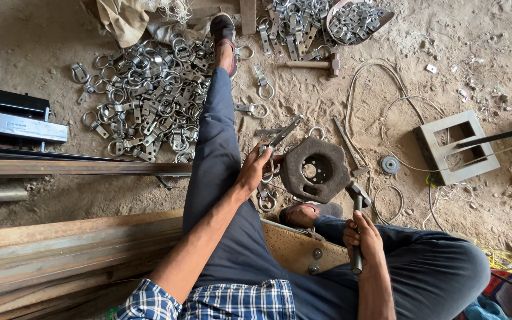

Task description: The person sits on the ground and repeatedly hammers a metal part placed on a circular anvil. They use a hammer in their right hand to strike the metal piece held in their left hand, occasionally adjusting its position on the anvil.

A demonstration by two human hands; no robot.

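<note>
On the dirt floor at frame centre, a metal strap with ring (277,145) is pinched in the left hand (255,169), fingers clamped on it, held at the 9 o'clock edge of the round iron block (315,169). A hammer (357,228) is gripped in the right hand (362,240), fist closed on the handle, head just off the block's 5 o'clock rim. A pile of ring clamps (143,101) is spread at 10 o'clock, beyond the outstretched leg (217,136). Bare ground is left at 1 o'clock around the loose wire (374,77).
</note>
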